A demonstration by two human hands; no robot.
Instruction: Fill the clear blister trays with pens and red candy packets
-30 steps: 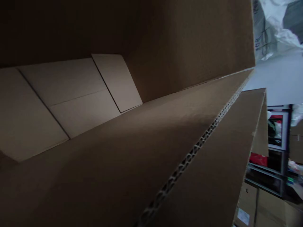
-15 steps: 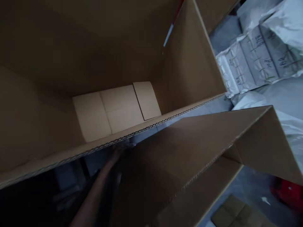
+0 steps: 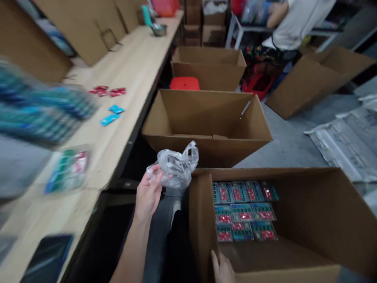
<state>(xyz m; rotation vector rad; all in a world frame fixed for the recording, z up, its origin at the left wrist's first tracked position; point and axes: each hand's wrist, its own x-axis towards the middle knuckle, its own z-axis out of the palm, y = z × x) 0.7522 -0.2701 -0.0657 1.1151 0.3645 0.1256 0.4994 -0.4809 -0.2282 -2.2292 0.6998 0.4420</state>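
My left hand (image 3: pixel 149 194) is closed on a crumpled clear plastic bag (image 3: pixel 174 167), held up between the bench and the near cardboard box (image 3: pixel 306 204). That open box holds rows of teal blister packs with red contents (image 3: pixel 243 210) laid flat at its bottom. My right hand (image 3: pixel 224 270) shows only in part at the lower edge. It grips the box's near wall by the left corner, thumb up.
A long wooden bench (image 3: pixel 132 74) runs along the left with small red packets (image 3: pixel 107 91), blue packets (image 3: pixel 112 114), blurred teal packs (image 3: pixel 44 114) and a dark phone (image 3: pixel 47 259). Beyond stand an empty box (image 3: pixel 206 118), a red stool (image 3: pixel 185 83), more boxes and a seated person (image 3: pixel 297 19).
The view has swung from the inside of an empty box to the bench and boxes. My left hand now holds a plastic bag in plain sight, and my right hand has appeared on the near box.
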